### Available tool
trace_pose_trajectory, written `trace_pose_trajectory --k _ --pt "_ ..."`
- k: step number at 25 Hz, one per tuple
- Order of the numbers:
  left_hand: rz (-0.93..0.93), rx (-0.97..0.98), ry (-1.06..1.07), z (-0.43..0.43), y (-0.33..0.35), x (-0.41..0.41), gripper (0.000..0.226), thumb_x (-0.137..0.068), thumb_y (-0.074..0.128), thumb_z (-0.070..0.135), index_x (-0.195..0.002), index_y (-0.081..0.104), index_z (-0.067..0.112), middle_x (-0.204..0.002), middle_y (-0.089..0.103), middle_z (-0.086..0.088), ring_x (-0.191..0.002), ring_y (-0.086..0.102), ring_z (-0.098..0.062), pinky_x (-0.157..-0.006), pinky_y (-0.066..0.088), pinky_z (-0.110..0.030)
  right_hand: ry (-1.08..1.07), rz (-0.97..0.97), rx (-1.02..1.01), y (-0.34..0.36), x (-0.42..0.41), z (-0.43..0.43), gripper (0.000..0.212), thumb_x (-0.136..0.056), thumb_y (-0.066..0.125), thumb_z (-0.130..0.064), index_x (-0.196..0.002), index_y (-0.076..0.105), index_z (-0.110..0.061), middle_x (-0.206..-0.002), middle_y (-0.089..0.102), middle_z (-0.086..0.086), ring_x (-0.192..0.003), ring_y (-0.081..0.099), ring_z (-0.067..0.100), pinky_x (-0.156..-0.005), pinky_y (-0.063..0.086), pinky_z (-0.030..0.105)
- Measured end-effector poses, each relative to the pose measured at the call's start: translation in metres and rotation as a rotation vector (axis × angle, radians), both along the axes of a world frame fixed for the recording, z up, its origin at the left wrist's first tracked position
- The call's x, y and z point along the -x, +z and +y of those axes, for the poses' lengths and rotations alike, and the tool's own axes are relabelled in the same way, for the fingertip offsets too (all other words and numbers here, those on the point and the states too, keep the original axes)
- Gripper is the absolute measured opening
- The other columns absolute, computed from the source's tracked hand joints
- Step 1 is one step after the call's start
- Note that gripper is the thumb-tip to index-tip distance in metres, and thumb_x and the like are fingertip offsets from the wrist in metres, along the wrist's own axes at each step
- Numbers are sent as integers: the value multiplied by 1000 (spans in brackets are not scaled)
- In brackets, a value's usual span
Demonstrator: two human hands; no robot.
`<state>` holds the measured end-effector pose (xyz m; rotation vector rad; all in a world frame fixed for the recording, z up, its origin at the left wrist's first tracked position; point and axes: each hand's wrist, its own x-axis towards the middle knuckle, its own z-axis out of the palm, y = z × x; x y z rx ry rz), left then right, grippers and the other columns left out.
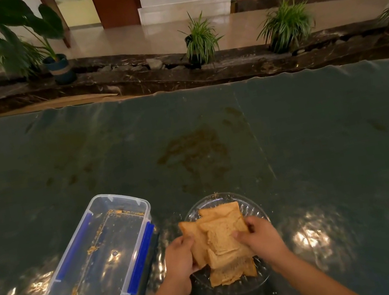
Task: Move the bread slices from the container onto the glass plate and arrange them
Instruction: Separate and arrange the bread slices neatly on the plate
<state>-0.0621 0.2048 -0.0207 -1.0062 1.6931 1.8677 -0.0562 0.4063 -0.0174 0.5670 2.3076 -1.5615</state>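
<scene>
Head view. The bread slices (224, 239) lie heaped on the glass plate (252, 208), which stands on the table (316, 138) just right of the clear container (99, 260); the container holds only crumbs, so the transfer appears complete and arranging is in hand. The left hand (180, 257) grips the left edge of the pile, its fingers curled around an outer slice; the right hand (261, 238) presses on the upper slices, thumb on top, fingers closed over their right edge. The heap runs lengthwise from the near rim of the plate to the far rim, away from the person, with individual slices skewed at differing angles and one corner jutting past the left rim. Risks, as judged: the overhanging slice could tip onto the table if the pile is pushed further left; squeezing soft slices could tear or crumble them; and a sideways shove could slide the plate on the glossy table covering.
</scene>
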Motion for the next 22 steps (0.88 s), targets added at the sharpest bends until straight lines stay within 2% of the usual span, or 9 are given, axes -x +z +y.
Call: trace_pose_trajectory --k 3,7,9,13,17,20,22 --pt "51 151 -118 -5 -2 4 24 -97 53 27 -117 59 17 -99 62 -1 -100 63 -29 -79 59 -49 -146 -13 145 1 -2 16 11 -80 74 -15 -89 69 -18 -90 75 4 -83 73 22 -78 61 49" --pt "118 396 -293 -9 -6 9 33 -98 51 30 -123 58 8 -99 60 -4 -94 61 -25 -86 57 -51 -242 -33 125 -6 -5 36 11 -82 71 -10 -92 66 -11 -94 73 12 -87 71 28 -82 58 52" --pt "129 447 -341 -9 -6 10 31 -98 51 31 -118 59 9 -94 60 -2 -93 61 -24 -88 56 -51 -259 -39 123 -8 -5 39 11 -83 69 -10 -93 65 -11 -96 73 12 -88 70 28 -83 58 52" --pt "147 510 -440 -11 -5 14 18 -98 51 29 -101 61 15 -96 64 -3 -101 62 -23 -94 51 -46 -230 -19 65 -10 0 36 9 -86 67 -12 -92 62 -17 -96 71 8 -86 69 22 -79 59 46" --pt "163 530 -484 -11 -7 13 24 -98 50 29 -106 64 11 -99 65 -6 -99 63 -23 -96 51 -47 -200 17 61 -14 6 35 10 -87 67 -12 -94 62 -17 -97 71 7 -89 69 23 -83 58 51" --pt "166 508 -505 -13 -7 13 25 -98 50 30 -108 62 11 -101 64 -6 -99 63 -23 -93 53 -49 -168 -43 -4 -15 8 35 19 -88 67 -19 -105 61 -15 -96 69 1 -86 67 18 -77 59 44" --pt "164 480 -504 -15 -6 13 25 -98 51 33 -110 60 13 -104 63 -4 -101 62 -23 -93 54 -50 -50 -76 -214 -14 8 35 29 -88 65 -26 -112 57 -13 -95 66 -4 -83 64 14 -66 53 32"
